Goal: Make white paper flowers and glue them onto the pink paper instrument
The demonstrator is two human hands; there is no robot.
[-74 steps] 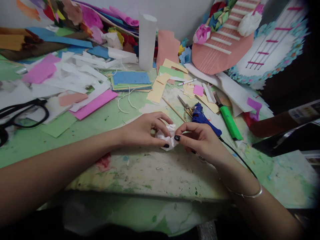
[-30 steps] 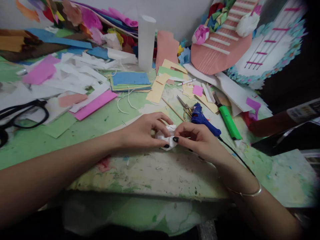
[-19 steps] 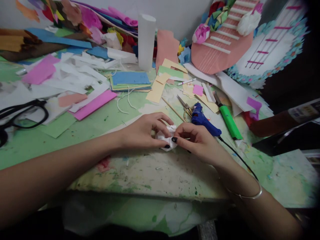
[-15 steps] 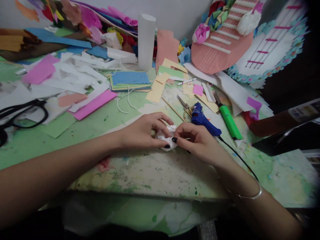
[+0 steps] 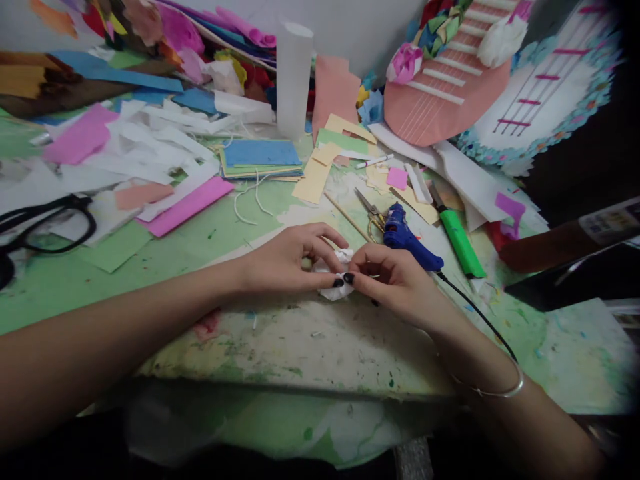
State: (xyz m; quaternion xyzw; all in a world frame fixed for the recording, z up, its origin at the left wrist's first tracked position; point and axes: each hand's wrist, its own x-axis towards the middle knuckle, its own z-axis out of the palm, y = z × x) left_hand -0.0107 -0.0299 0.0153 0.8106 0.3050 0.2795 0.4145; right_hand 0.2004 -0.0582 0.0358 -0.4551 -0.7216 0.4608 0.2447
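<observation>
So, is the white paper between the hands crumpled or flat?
Crumpled: the paper shows ruffled edges and folds, though part is hidden.

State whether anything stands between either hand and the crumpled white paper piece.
Nothing visible does: the bare left hand and bare right hand both touch the crumpled white paper piece. The blue pistol-shaped glue gun lies beyond the right hand, not between.

Thin silver bangle (image 5: pixel 500 395), black nail polish (image 5: pixel 349 277)

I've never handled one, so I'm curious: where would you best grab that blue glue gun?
Probably by the blue handle, with the right hand coming from the near right: it slants that way, narrower than the body, its cord leaving the end.
</observation>
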